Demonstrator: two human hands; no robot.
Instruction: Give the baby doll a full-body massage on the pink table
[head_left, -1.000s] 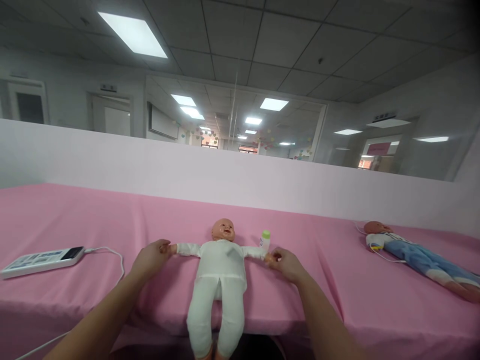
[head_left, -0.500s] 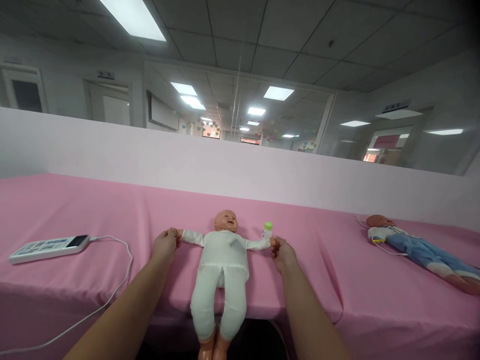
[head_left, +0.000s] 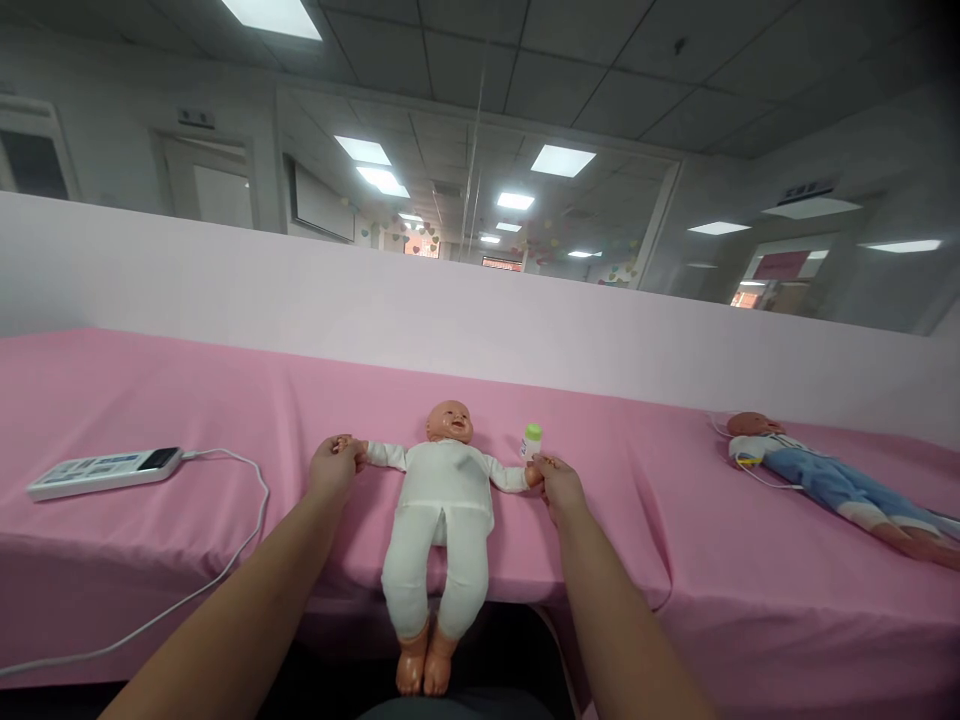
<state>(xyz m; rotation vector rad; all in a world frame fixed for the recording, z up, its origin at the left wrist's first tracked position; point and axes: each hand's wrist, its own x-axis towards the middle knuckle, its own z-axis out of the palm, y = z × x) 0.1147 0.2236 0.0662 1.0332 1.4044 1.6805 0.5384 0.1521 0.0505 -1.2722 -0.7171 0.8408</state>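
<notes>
A baby doll (head_left: 444, 480) in a white top and white trousers lies on its back on the pink cloth (head_left: 600, 530), arms spread, bare feet over the front edge. My left hand (head_left: 337, 466) is closed on the doll's hand at the left. At the other side my right hand (head_left: 556, 484) pinches the doll's other hand, whose arm bends slightly downward. Just behind that hand stands a small white bottle with a green cap (head_left: 532, 440).
On the left lies a white device (head_left: 105, 474) with a dark screen and a white cable (head_left: 251, 530). A second doll (head_left: 832, 482) in blue trousers lies at the right, with thin tubing. Behind the cloth runs a low white partition (head_left: 450, 310) under glass.
The view has tipped down slightly, so the doll's feet show more fully. My right hand has moved a little inward with the doll's hand, and that doll arm is now more bent.
</notes>
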